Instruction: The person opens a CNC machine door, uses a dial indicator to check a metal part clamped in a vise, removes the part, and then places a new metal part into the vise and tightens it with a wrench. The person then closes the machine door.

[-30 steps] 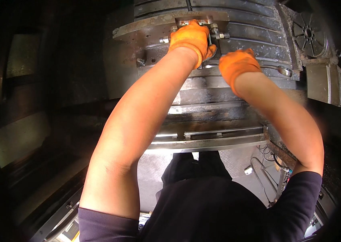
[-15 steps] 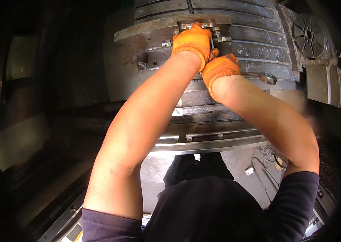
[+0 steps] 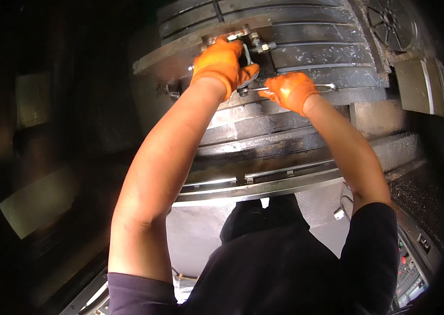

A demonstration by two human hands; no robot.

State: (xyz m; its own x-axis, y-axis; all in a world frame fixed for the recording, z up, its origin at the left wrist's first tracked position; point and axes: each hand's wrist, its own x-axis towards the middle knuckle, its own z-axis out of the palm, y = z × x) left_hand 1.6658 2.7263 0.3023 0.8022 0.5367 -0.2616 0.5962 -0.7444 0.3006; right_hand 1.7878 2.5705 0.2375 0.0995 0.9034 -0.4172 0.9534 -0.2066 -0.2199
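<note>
We have both hands, in orange knitted gloves, up on the dark grey slotted metal machine table [image 3: 306,52], which is our landmark here. Our left hand [image 3: 222,63] is closed around the small steel clamp fitting with bolts [image 3: 256,42] that sits at the table's upper edge, fingers curled over it. Our right hand [image 3: 290,90] lies just beside and below the left, on the table's face, wrapped tightly around the handle of a slim silver steel wrench [image 3: 285,87]; the wrench lies roughly level across the table, its head at the fitting under our left hand and its far end poking out past our right glove. Off the table's right end hangs a pale grey box-shaped metal cover [image 3: 422,86]
</note>
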